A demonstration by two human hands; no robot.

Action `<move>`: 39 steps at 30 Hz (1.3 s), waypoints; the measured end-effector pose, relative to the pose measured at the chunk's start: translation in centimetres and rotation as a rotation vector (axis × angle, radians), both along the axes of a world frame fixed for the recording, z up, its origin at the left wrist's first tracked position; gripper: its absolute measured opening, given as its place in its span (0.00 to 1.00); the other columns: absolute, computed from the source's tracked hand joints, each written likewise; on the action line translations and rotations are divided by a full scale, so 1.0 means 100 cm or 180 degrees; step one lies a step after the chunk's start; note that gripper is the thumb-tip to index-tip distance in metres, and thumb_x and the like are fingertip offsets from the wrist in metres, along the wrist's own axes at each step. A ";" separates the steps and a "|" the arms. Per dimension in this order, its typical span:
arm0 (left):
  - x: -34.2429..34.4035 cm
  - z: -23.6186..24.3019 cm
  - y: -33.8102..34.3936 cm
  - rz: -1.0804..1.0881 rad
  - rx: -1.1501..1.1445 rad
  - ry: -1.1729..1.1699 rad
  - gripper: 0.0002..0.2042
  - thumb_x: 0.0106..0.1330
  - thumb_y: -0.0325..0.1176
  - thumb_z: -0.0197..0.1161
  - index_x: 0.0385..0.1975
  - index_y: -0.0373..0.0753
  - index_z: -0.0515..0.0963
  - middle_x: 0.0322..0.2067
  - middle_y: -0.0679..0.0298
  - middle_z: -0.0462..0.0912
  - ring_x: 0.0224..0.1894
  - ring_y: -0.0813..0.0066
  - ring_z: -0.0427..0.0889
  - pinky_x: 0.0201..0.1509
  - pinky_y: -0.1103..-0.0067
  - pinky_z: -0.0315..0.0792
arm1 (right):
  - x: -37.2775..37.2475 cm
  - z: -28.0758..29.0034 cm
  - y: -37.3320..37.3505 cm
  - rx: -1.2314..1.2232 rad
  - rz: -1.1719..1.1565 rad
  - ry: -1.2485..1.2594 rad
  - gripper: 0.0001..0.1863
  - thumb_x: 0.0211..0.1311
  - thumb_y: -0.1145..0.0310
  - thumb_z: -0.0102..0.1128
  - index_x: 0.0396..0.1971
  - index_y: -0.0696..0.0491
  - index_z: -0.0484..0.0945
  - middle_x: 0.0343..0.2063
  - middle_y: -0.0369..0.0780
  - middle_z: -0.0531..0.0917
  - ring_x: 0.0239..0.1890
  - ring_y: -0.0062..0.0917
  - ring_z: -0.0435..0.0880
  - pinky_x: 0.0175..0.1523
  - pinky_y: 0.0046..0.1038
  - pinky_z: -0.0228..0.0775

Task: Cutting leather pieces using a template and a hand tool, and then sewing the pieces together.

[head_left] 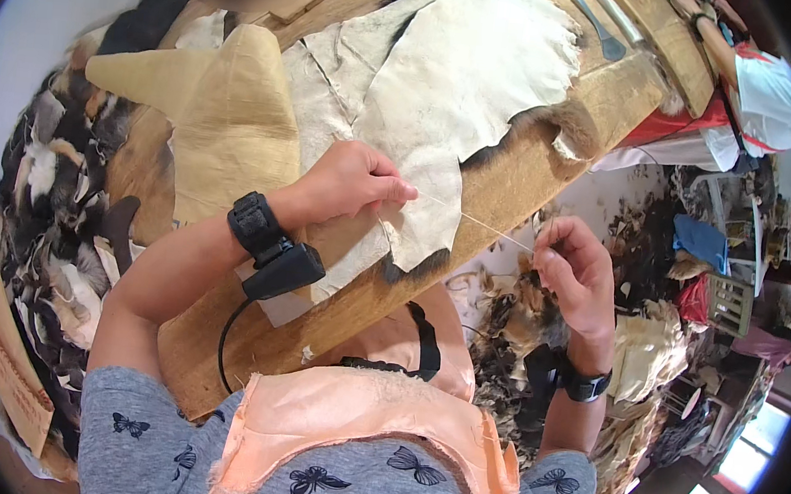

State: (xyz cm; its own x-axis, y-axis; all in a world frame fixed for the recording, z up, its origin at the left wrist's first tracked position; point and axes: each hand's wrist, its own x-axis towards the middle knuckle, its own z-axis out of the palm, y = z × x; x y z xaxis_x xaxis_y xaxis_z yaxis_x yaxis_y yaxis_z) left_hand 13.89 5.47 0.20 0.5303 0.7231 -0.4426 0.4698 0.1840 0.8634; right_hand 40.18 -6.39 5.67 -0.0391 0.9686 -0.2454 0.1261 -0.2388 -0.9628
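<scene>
A thin white thread stretches between my hands, taut and slightly slanting. My left hand is closed, thumb and fingers pressed together at one end of it, above the edge of a pale hide. Off the table's edge to the right, my right hand pinches the other end; whether a needle is in those fingers is too small to tell. The hide lies skin side up, with dark fur showing along its lower edge. Beside my left hand lies a stiff tan pattern sheet.
The wooden table runs diagonally. A flat-bladed tool lies at its far end. Fur scraps pile up at the left, and more furs cover the floor at the right. Another person is at the far right.
</scene>
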 end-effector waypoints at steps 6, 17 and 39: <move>0.002 0.006 0.003 0.0082 0.0062 -0.0005 0.11 0.58 0.38 0.65 0.23 0.36 0.82 0.11 0.69 0.73 0.12 0.86 0.68 0.16 0.84 0.61 | 0.057 0.037 0.025 0.1182 -0.0673 -0.0225 0.04 0.62 0.75 0.50 0.36 0.56 0.70 0.23 0.29 0.71 0.21 0.09 0.65 0.26 0.12 0.56; 0.005 0.007 -0.008 0.0258 0.0278 0.0578 0.09 0.54 0.36 0.64 0.23 0.34 0.81 0.14 0.62 0.77 0.18 0.80 0.73 0.24 0.82 0.66 | 0.107 0.076 0.220 0.1084 0.1463 -0.1778 0.05 0.58 0.79 0.53 0.33 0.59 0.77 0.18 0.30 0.72 0.20 0.10 0.69 0.24 0.15 0.61; 0.101 -0.012 0.109 0.3019 0.2093 0.2194 0.14 0.52 0.38 0.65 0.39 0.48 0.81 0.38 0.67 0.79 0.45 0.66 0.72 0.51 0.71 0.65 | -0.029 -0.070 0.390 0.0981 0.3070 -0.0435 0.08 0.53 0.75 0.52 0.31 0.55 0.81 0.19 0.33 0.78 0.23 0.14 0.75 0.29 0.19 0.67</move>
